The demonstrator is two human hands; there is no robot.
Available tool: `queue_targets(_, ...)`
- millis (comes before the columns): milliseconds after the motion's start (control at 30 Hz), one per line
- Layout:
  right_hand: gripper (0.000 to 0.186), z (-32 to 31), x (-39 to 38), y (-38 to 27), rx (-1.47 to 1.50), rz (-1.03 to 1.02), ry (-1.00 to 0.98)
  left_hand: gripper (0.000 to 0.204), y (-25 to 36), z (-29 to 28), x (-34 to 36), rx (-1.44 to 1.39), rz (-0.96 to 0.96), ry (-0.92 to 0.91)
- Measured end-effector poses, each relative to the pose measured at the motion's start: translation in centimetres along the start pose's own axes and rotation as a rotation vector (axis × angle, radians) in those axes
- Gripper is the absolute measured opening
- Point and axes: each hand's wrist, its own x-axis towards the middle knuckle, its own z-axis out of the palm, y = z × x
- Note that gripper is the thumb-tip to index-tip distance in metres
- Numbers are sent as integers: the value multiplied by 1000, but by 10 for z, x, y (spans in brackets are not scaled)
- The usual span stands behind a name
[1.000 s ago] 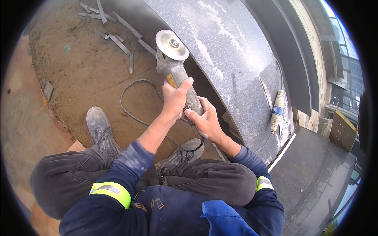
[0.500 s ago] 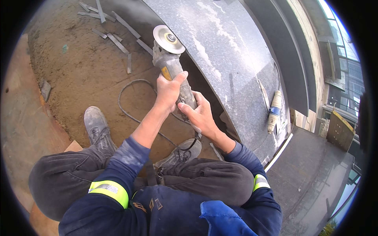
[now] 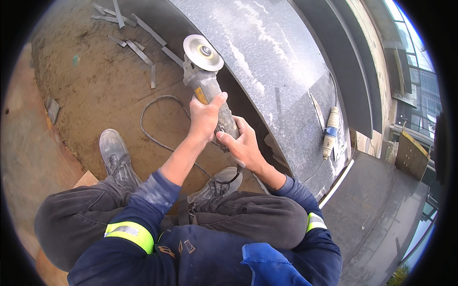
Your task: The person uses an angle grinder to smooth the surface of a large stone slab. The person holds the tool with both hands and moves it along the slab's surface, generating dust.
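The left hand (image 3: 204, 116) and right hand (image 3: 244, 146) curl their fingers around a grinder (image 3: 226, 116). Its round blade (image 3: 203, 53) is near a gray slab (image 3: 291, 90).

The wide head-worn camera over there faces steeply down, close above the near knees (image 3: 286, 217), out to the far ground (image 3: 95, 57).
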Motion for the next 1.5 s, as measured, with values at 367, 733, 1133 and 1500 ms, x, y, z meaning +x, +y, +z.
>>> queue_targets(367, 58, -12, -31, 11, 99, 91, -32, 39, -15, 8, -31, -5, -15, 28)
queue_targets(733, 58, -15, -38, 14, 125, 43, -28, 39, -21, 13, -37, -37, -7, 41)
queue_targets(1133, 64, -12, -14, 15, 114, 19, -26, 27, -14, 10, -15, 10, 10, 56)
queue_targets(1500, 60, -7, 0, 13, 77, -36, -2, 31, -4, 9, -2, 22, -21, 59)
